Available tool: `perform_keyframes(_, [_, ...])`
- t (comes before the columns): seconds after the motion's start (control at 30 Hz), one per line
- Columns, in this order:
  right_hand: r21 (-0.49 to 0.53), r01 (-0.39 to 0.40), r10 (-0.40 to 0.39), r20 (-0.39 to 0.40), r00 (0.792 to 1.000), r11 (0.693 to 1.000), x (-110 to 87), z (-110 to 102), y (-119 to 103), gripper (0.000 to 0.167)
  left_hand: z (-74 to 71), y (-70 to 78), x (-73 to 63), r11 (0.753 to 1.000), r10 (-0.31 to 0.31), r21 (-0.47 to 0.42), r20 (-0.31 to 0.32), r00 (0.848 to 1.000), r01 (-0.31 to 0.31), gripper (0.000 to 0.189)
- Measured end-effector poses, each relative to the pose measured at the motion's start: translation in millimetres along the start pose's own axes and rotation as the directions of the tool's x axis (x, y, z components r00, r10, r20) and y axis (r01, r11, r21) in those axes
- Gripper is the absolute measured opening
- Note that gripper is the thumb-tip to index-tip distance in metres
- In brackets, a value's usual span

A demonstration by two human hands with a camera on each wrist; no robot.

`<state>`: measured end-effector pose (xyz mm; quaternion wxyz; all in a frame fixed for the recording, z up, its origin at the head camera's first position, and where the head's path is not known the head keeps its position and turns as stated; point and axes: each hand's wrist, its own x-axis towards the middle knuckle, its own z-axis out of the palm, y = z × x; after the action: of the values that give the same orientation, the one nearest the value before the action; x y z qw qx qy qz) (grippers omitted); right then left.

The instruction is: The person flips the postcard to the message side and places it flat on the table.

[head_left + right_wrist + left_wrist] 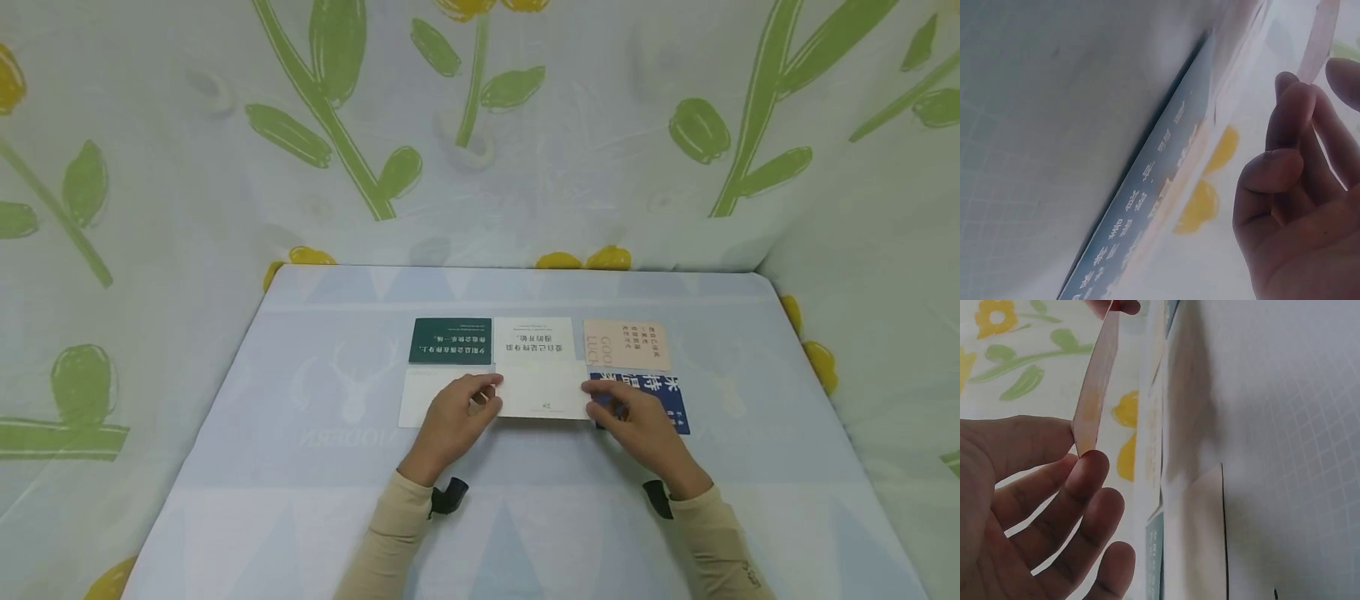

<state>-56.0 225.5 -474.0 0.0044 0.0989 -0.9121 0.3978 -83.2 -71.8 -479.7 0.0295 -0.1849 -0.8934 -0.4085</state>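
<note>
A white card (pixel 543 392) is held up by both hands, raised off the table with its near edge casting a shadow. My left hand (pixel 457 417) pinches its left edge between thumb and fingertips, the other fingers spread loosely in the left wrist view. At the opposite edge, my right hand (pixel 637 421) pinches it too. Just behind lies another white card (pixel 533 335) with dark lettering, partly overlapped by the held one. Under the left hand is a plain white card (pixel 418 398); a navy card (pixel 678 408) with white characters lies partly hidden beneath the right hand.
A dark green card (pixel 451 341) lies at the back left of the group and a peach card (pixel 637 346) at the back right. They rest on a pale blue patterned tablecloth (pixel 300 533). Flower-printed fabric (pixel 570 167) rises behind the table and at both sides.
</note>
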Motion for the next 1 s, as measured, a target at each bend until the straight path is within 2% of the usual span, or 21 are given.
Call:
perform_keyframes(0.1, [-0.041, 0.007, -0.007, 0.006, 1.0, 0.999, 0.6, 2.2, 2.1, 0.032, 1.5, 2.1, 0.8, 0.994, 0.041, 0.106, -0.006, 0.999, -0.04, 0.031])
perform_keyframes(0.23, [-0.107, 0.011, -0.009, 0.025, 1.0, 0.994, 1.4, 4.3, 2.0, 0.032, 3.8, 4.6, 1.6, 0.965, 0.091, 0.247, 0.0, 0.996, -0.088, 0.03])
perform_keyframes(0.37, [-0.154, -0.007, 0.016, 0.056, 0.998, 0.988, 2.4, 5.1, -1.4, 0.031, 5.4, 6.9, 0.9, 0.938, 0.089, 0.334, 0.033, 0.996, -0.094, 0.033])
perform_keyframes(0.57, [-0.184, -0.042, 0.062, 0.104, 0.993, 0.982, 3.9, 6.8, -3.3, 0.031, 7.8, 7.8, -1.6, 0.928, 0.066, 0.363, 0.07, 0.995, -0.087, 0.032])
perform_keyframes(1.0, [-0.202, -0.053, 0.08, 0.129, 0.988, 0.978, 6.1, 8.9, -2.7, 0.032, 11.8, 3.5, -0.6, 0.906, 0.051, 0.416, 0.078, 0.996, -0.079, 0.03])
